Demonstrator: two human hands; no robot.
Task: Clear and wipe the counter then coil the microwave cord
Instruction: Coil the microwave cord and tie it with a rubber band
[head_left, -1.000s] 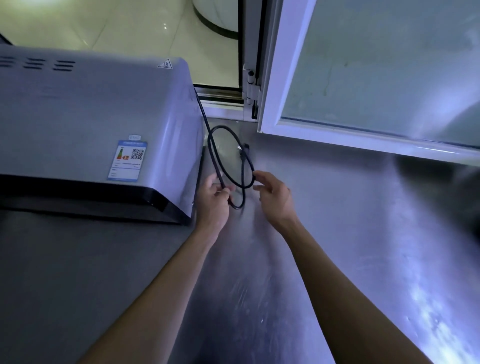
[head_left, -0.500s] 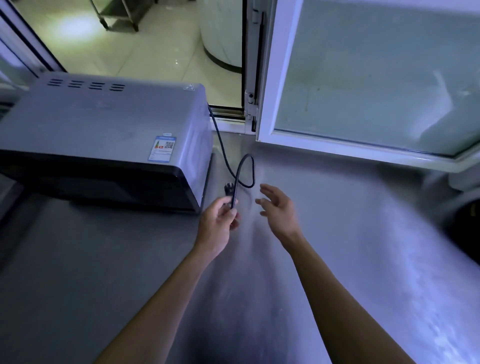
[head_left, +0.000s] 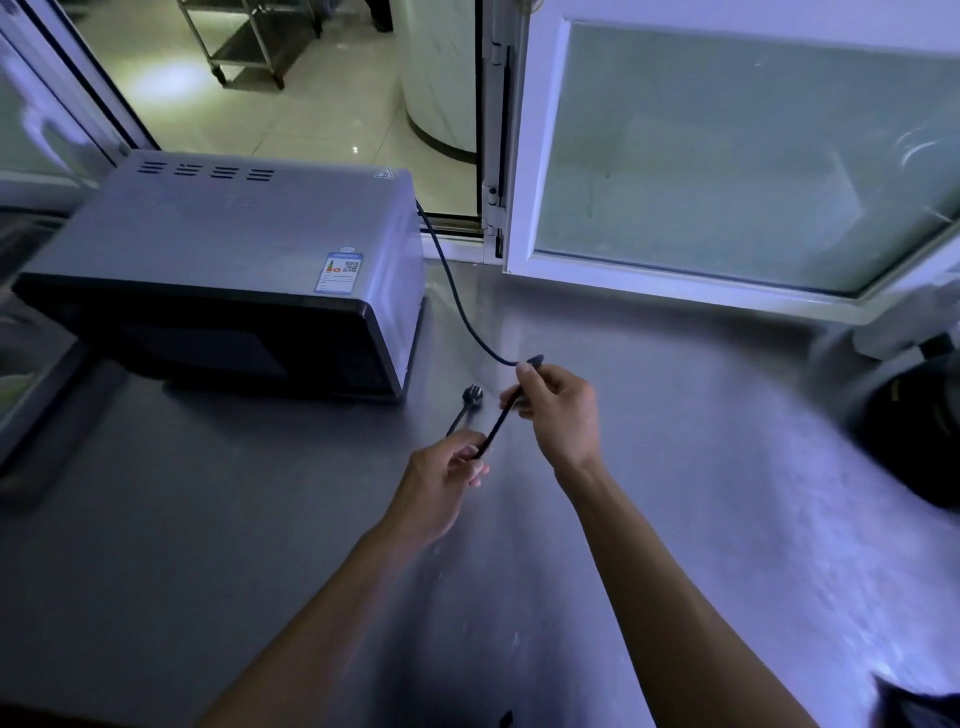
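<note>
Since the earlier frames the loop of cord beside the microwave (head_left: 249, 249) has been drawn out, and the right hand (head_left: 558, 410), which was open and empty, is now closed on it. The cord (head_left: 457, 301) is seen leaving the rear right corner of the microwave and sagging down toward the right hand, where it is pinched between thumb and curled fingers (head_left: 524, 371), with a short bend standing above the thumb. From there a straight stretch is carried down to the left hand (head_left: 441, 483), whose fingers are closed on it. The plug (head_left: 474, 393) is held clear of the left hand, pointing toward the microwave's front right corner, just above the steel counter (head_left: 675, 493). A white-framed window (head_left: 524, 156) stands behind the microwave.
</note>
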